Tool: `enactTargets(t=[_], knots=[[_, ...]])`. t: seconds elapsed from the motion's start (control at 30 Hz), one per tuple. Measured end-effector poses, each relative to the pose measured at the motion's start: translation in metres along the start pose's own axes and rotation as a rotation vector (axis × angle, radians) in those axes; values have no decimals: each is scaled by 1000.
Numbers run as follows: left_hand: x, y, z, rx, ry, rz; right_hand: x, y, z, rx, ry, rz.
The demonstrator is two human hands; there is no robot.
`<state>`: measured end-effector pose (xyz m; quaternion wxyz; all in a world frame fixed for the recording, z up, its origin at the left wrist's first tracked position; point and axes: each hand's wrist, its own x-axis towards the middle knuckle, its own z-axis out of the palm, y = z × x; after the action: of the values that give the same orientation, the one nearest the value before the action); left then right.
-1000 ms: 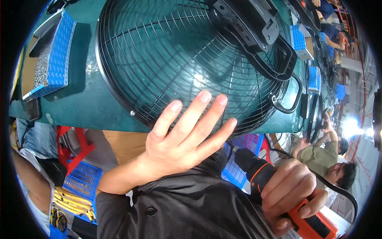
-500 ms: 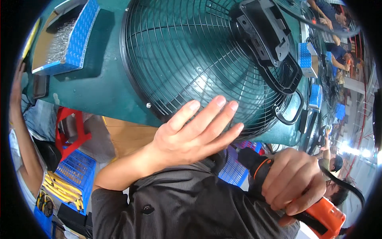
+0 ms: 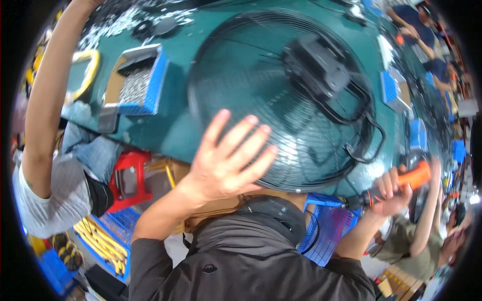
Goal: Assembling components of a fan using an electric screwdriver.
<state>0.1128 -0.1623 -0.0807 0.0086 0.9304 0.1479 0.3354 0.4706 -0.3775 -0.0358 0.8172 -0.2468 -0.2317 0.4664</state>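
A round black wire fan guard [image 3: 296,150] lies on the green table [image 3: 175,133], slightly blurred. A black box-shaped bracket [image 3: 314,65] sits on top of it, and a black loop handle [image 3: 379,145] sticks out at its right edge. My left hand [image 3: 228,158] is over the guard's near left rim, fingers spread; whether it presses on the wires I cannot tell. To the right, beyond the table's near edge, my right hand [image 3: 389,193] is wrapped around an orange and black power screwdriver [image 3: 414,176]. Its tip points left, apart from the guard.
A blue box of small metal screws [image 3: 138,83] stands left of the guard, beside a dark block [image 3: 108,120]. Another person's arm [image 3: 47,95] reaches across at far left. Blue boxes [image 3: 394,90] line the right side. A red stool [image 3: 133,175] and blue crates [image 3: 331,233] are below.
The view has shifted, showing more of the table. My right hand has risen and turned the power screwdriver, so its handle points up right. My left hand stays by the near rim, fingers wider apart.
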Motion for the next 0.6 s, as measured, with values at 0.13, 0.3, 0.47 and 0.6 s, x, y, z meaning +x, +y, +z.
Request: enactTargets(t=[0.13,0.3,0.47,0.6], knots=[[36,-6,-28,39,-64,16,-10,-8,-46,115,196,20],[87,-21,-66,16,-20,29,-10,7,-76,249,280,3],[135,-36,-93,-32,75,105,-13,10,-79,262,215,-7],[148,-46,-105,17,152,69,-15,9,-82,220,229,-6]])
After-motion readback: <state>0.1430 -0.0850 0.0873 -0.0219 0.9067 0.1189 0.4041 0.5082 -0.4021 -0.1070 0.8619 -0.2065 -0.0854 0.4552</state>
